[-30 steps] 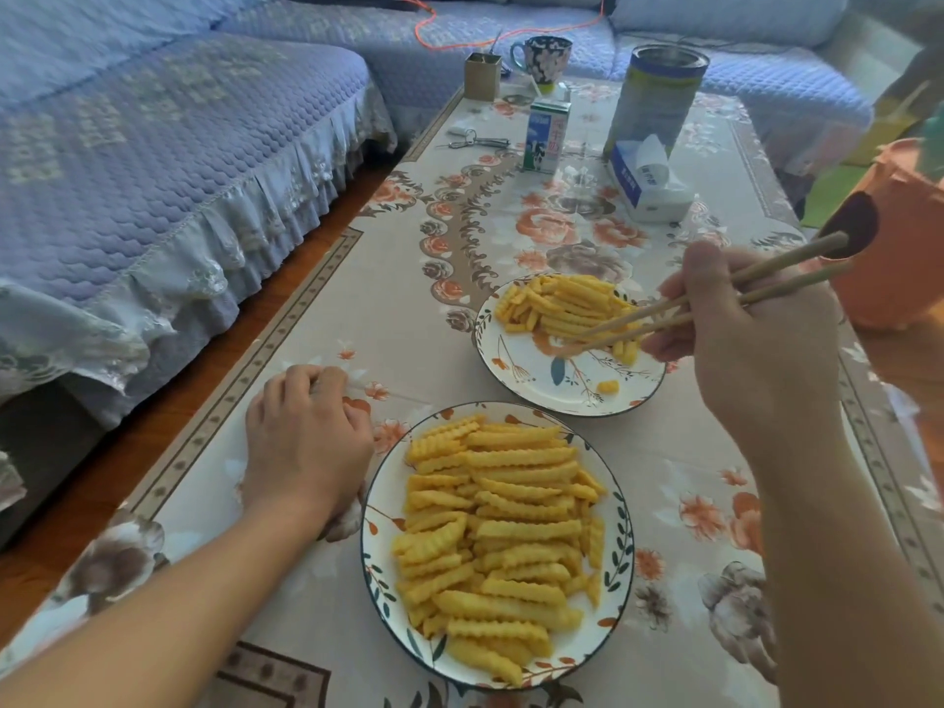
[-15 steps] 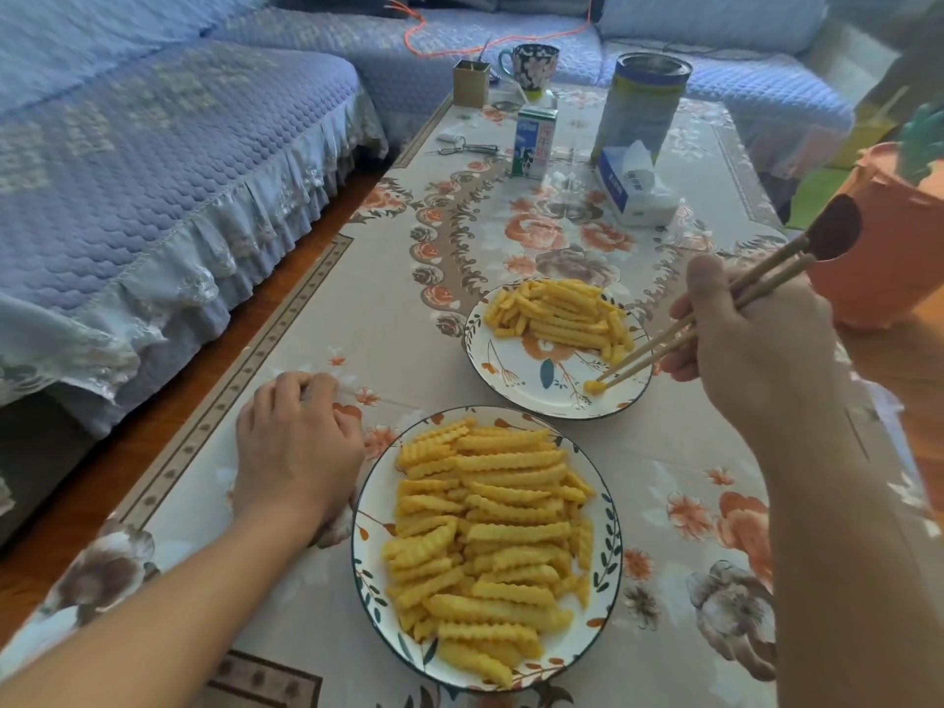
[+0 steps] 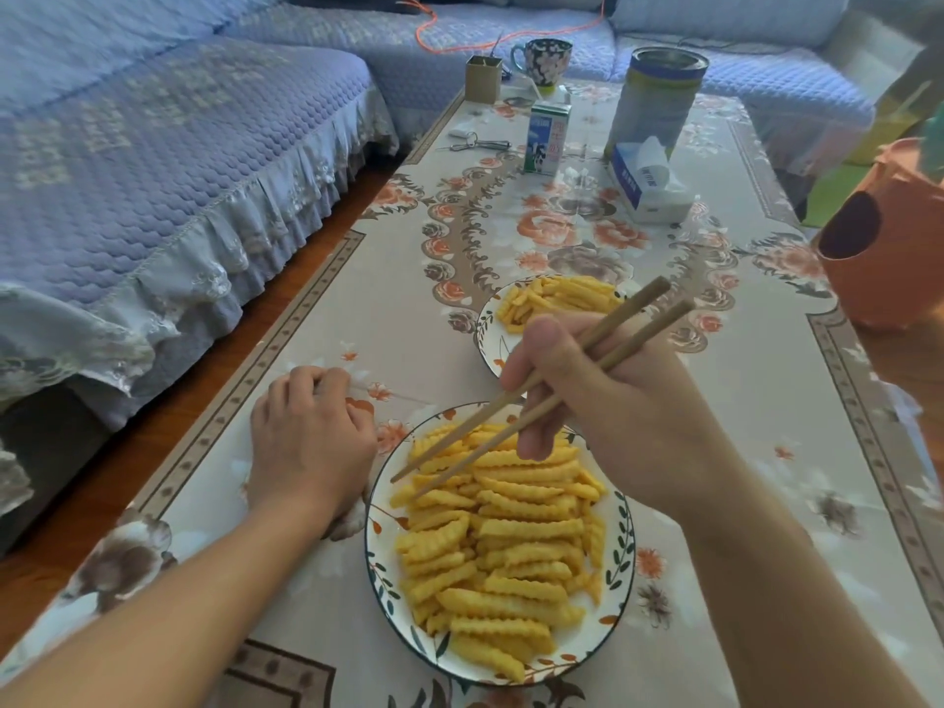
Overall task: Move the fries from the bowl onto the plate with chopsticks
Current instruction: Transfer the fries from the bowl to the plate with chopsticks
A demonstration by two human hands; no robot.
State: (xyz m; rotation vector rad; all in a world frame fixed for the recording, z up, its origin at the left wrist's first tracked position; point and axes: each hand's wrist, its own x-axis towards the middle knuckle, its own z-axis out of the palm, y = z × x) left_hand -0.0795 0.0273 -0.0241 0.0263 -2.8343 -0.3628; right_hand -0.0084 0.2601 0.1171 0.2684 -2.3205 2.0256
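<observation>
A large floral-rimmed dish [image 3: 370, 534] near me is heaped with crinkle-cut fries [image 3: 511, 554]. Beyond it stands a smaller floral dish [image 3: 485, 344] with a smaller heap of fries [image 3: 557, 293], partly hidden by my right hand. My right hand [image 3: 613, 401] grips a pair of wooden chopsticks [image 3: 603, 339] above the near dish's far side. Their tips sit slightly apart over the fries at the dish's left, with nothing between them. My left hand [image 3: 311, 442] rests on the tablecloth just left of the near dish, fingers loosely curled, holding nothing.
At the table's far end stand a milk carton [image 3: 546, 140], a tall tin [image 3: 654, 99], a tissue pack [image 3: 649, 181], a mug [image 3: 546, 61], a small box [image 3: 481, 84] and keys [image 3: 477, 143]. An orange container [image 3: 889, 247] is at right, a blue sofa [image 3: 153, 161] at left.
My right hand has swung the chopsticks from the far dish back toward me, over the near dish. The left hand has stayed put.
</observation>
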